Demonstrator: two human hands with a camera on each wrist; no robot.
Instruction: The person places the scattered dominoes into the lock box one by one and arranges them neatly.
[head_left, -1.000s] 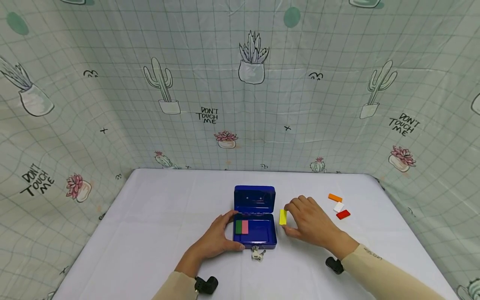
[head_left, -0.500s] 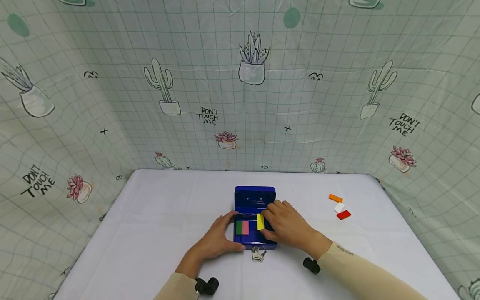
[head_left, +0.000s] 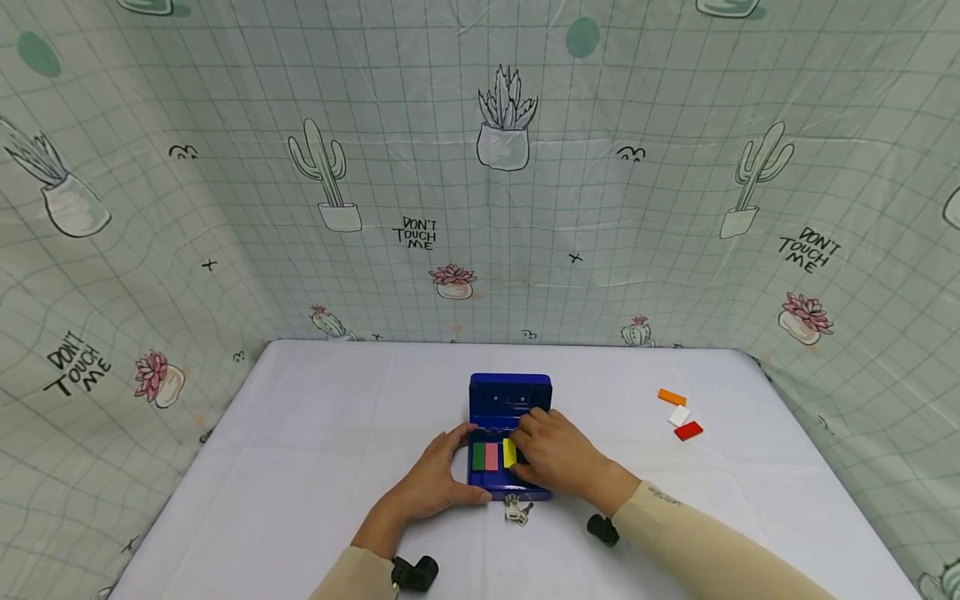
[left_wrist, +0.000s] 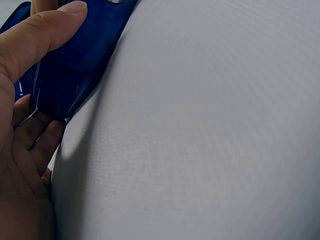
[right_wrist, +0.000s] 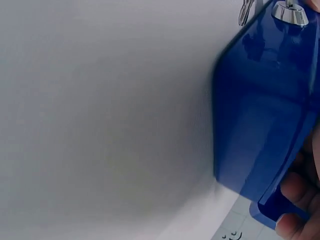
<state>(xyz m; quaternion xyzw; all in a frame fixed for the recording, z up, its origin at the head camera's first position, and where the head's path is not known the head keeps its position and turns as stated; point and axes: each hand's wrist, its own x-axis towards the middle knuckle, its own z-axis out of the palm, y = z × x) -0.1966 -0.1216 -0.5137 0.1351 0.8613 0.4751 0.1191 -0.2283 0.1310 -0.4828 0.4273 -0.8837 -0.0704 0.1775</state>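
Observation:
A blue cash box (head_left: 534,495) stands on the table with its lid (head_left: 510,389) raised at the back. My left hand (head_left: 427,479) grips the box's left side, thumb at the front corner and fingers round the back one. Between thumb and fingers, my right hand (head_left: 562,457) pinches a yellow block (head_left: 509,452), upright inside the box. Left of it, a green block (head_left: 478,456) and a pink block (head_left: 491,456) lie side by side in the box. In the right wrist view the right fingers (right_wrist: 295,190) reach over the wall of the box (right_wrist: 255,110); the yellow block is hidden there.
Keys (head_left: 516,512) hang at the lock on the box's front. To the right, an orange block (head_left: 672,397), a white block (head_left: 678,416) and a red block (head_left: 687,431) lie on the white-covered table (head_left: 360,392). A patterned curtain (head_left: 420,183) rises behind.
My right hand has carried the yellow block leftward from beside the box into it, toward the pink block. My left hand has kept its grip on the box.

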